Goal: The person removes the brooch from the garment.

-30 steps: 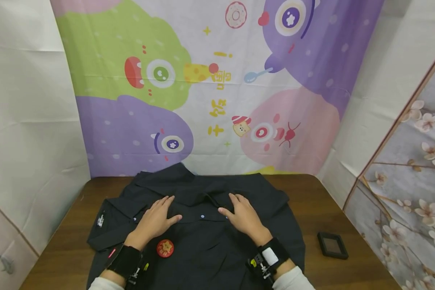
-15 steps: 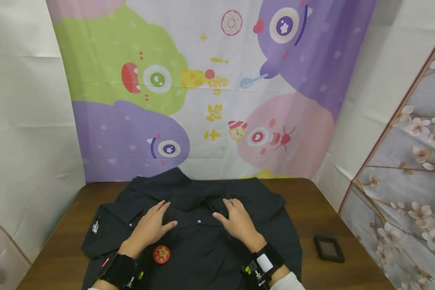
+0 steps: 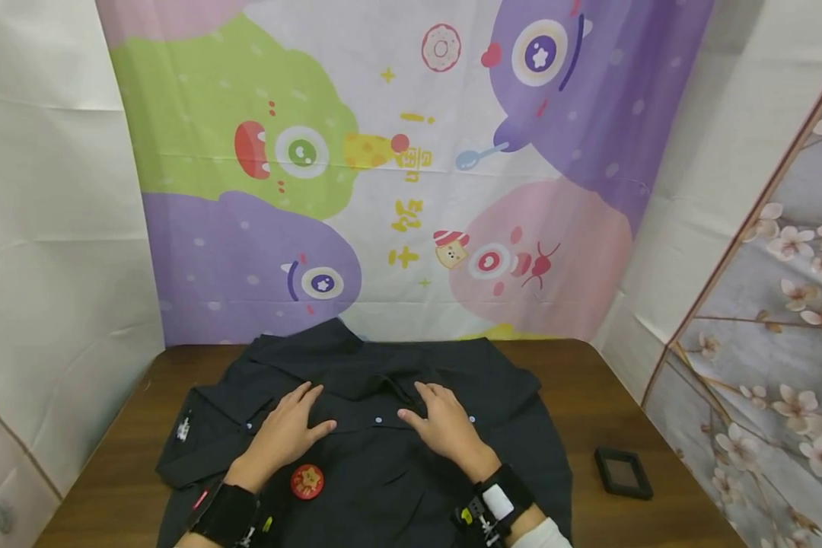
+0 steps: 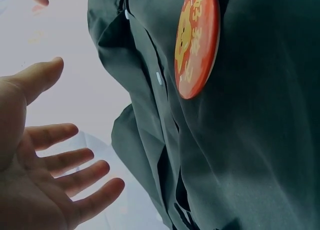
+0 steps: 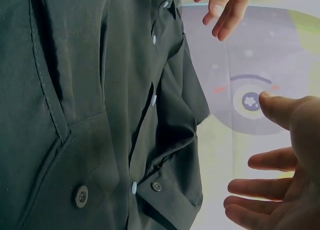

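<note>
A dark button-up shirt lies spread over the table, its pale buttons running across it in the head view. On the fabric rests a round red badge with a yellow star-shaped figure, seen closer in the left wrist view. Above the shirt's left part I hold my left hand, fingers spread and holding nothing. My right hand is over the right part, likewise loose and without any object. In both wrist views the left fingers and right fingers stay apart from the cloth.
A small black square frame lies at the right of the brown wooden table. Behind the table's far edge hangs a cartoon-print cloth. Pale walls close in the left side, and a floral panel stands on the right.
The head view has tilted slightly, so the scene sits a little lower. My right hand has shifted slightly left over the shirt. The shirt, badge and black frame lie as before.
</note>
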The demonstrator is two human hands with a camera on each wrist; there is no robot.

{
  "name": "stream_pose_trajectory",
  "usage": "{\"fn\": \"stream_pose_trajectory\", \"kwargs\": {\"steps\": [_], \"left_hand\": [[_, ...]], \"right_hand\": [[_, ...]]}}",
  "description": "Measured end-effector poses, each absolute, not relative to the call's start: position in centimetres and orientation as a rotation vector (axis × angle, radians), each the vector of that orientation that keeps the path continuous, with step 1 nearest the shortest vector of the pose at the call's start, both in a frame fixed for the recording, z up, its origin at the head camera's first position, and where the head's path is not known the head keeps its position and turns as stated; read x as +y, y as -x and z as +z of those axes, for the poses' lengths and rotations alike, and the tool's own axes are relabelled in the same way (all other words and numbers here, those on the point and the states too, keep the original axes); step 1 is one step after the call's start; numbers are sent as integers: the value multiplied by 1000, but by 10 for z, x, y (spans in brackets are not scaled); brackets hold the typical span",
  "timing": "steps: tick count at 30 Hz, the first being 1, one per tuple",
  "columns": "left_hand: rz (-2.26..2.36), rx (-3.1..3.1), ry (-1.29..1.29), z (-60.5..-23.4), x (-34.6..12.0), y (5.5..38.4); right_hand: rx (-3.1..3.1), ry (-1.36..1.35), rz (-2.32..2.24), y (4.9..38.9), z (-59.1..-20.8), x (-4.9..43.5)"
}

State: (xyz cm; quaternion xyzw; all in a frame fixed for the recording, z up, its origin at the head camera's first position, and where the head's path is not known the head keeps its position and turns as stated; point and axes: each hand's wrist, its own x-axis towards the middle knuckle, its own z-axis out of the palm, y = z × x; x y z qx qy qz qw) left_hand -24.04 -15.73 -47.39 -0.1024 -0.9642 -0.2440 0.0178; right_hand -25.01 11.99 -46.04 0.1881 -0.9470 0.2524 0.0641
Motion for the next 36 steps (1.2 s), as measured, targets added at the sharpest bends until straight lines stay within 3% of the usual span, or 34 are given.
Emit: {"fn": "stream_pose_trajectory", "kwargs": {"steps": [36], "left_hand": [[-786, -2975, 347, -475, -158, 238]], "right_hand": [[-2845, -660, 782, 246, -460, 104]]}}
